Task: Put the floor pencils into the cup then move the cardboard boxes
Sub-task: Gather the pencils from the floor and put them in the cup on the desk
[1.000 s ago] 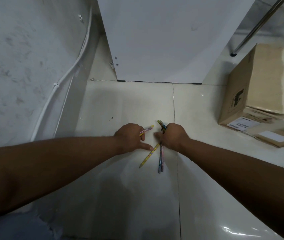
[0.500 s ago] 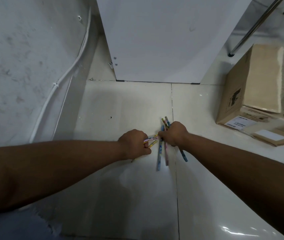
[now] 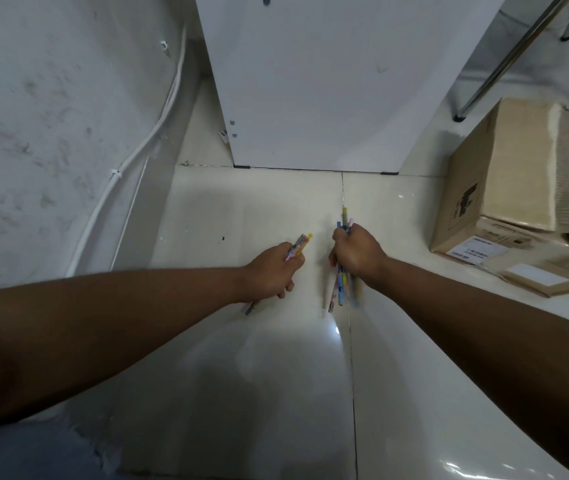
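My left hand [image 3: 274, 271] grips a couple of patterned pencils [image 3: 298, 244]; their ends stick out above and below the fist. My right hand [image 3: 355, 252] grips a bundle of several coloured pencils [image 3: 340, 289], held upright just above the pale tiled floor. The two hands sit side by side with a small gap between them. A tall cardboard box [image 3: 504, 168] stands at the right, on a flat cardboard box [image 3: 535, 268] with white labels. No cup is in view.
A white cabinet panel [image 3: 328, 81] stands straight ahead on the floor. A scuffed white wall [image 3: 51, 116] with a clipped cable [image 3: 144, 143] runs along the left. A metal leg [image 3: 504, 60] slants down behind the boxes.
Both hands have lifted their pencils off the floor and drawn apart. The right hand's pencils, fanned out before, are now gathered into one bundle.
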The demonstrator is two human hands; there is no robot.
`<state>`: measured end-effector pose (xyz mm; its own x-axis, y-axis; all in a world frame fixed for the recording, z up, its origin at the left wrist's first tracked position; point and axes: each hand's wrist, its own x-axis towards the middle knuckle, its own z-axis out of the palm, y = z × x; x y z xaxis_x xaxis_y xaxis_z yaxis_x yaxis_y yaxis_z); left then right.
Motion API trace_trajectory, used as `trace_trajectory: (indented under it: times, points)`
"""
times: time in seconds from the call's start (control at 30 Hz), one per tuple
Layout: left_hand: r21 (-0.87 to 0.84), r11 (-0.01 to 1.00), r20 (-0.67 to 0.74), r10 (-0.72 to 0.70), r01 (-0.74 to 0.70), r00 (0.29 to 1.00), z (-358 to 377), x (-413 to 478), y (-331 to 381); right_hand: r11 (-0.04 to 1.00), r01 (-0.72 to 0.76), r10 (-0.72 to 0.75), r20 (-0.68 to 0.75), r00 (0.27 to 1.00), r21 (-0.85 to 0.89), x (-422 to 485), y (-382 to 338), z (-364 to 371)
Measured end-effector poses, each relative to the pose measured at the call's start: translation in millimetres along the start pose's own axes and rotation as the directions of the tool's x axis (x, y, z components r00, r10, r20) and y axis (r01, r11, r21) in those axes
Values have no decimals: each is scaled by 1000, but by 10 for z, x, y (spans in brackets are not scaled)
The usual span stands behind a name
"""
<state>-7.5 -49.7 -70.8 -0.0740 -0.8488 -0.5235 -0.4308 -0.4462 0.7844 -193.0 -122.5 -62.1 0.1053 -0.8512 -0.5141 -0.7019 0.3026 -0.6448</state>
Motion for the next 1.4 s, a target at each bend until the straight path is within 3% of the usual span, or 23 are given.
trace_trajectory:
  times: [0.07,0.13,0.23,0.37,0.5,0.6,0.7,0.8,0.97,1.13,1.23,1.4]
  points:
    - [-86,996,5,-17,17,1000,-19,4,26,999,-14,13,26,1000,41,-10,-34,-17]
    - [-127,991,-9,-43,41,999,-56,26,85,961,-78,51,107,993,266,-26,-59,-34]
    - [-192,979,-32,-76,69,997,-137,60,241,768,-179,75,190,979,616,-85,-129,-30]
    - [-486,868,-23,-128,101,992,-198,99,406,672,-204,134,154,979,712,-99,-201,-51]
    - [-595,800,-128,-193,81,973,-188,27,433,668,-218,112,193,975,712,-220,-211,-15]
    - [-678,724,-104,-264,126,959,-123,-299,426,648,-287,165,238,957,706,-556,-254,-28]
    - [-684,716,-100,-281,139,954,-128,-659,607,647,-319,191,257,947,693,-893,-517,-219]
    - [-795,594,-101,-329,123,939,-134,-1015,958,631,-346,167,314,935,694,-1297,-871,-428]
    - [-872,486,-69,-256,66,964,-259,-1576,1621,669,-377,137,393,909,641,-1971,-1349,-787]
    - [-839,534,-16,-218,106,976,-484,-2331,2536,557,-438,126,449,884,706,-2705,-1948,-1476]
    - [-751,640,29,-215,163,976,-620,-2730,3019,587,-464,136,484,865,663,-3058,-2219,-1839]
    - [-689,672,169,-216,272,962,-953,-3634,4114,636,-506,116,576,809,582,-3928,-2863,-2697]
